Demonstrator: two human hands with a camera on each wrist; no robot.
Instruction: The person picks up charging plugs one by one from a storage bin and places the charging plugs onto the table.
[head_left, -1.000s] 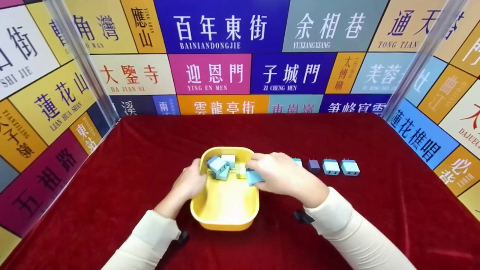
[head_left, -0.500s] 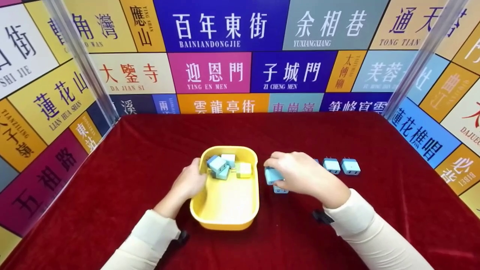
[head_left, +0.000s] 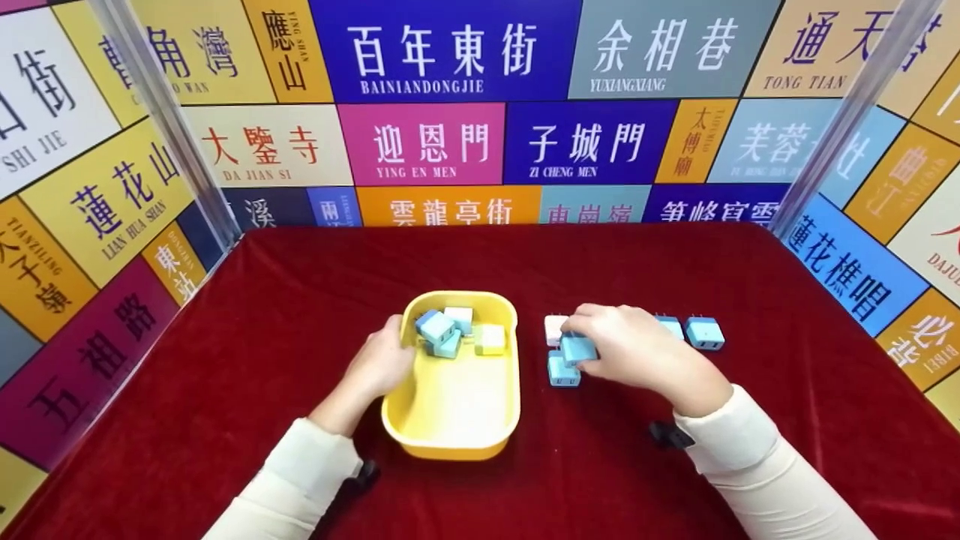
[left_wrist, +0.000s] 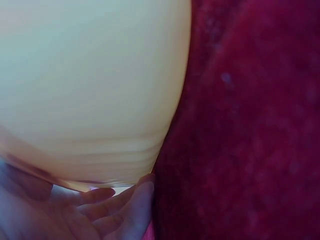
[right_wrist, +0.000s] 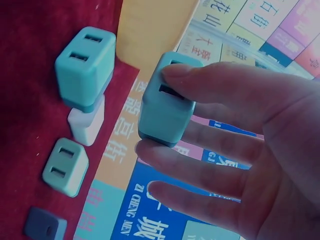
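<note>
My right hand point(head_left: 637, 349) pinches a light-blue charger plug point(right_wrist: 167, 107) between thumb and fingers, just above the cloth and right of a yellow tub point(head_left: 457, 450). My left hand point(head_left: 381, 358) holds the tub by its left side; the left wrist view shows its fingers at the outer wall. Inside the tub, toward the far end, lie a blue charger point(head_left: 436, 328), a teal one point(head_left: 447, 346), a white one point(head_left: 460, 319) and a yellow one point(head_left: 490, 340). Below the held plug, another blue charger point(head_left: 564, 373) stands on the cloth beside a white charger point(head_left: 555, 330).
Farther right along the same row are two more blue chargers point(head_left: 705, 334), partly behind my right hand. In the right wrist view a mint charger point(right_wrist: 66, 167) and a dark one point(right_wrist: 45, 223) also show. Red cloth point(head_left: 300, 277) covers the table; printed panels point(head_left: 442, 52) rise behind it.
My right hand has moved from the tub's right rim to the right, carrying the light-blue charger over the row. The left hand and the tub have stayed in place.
</note>
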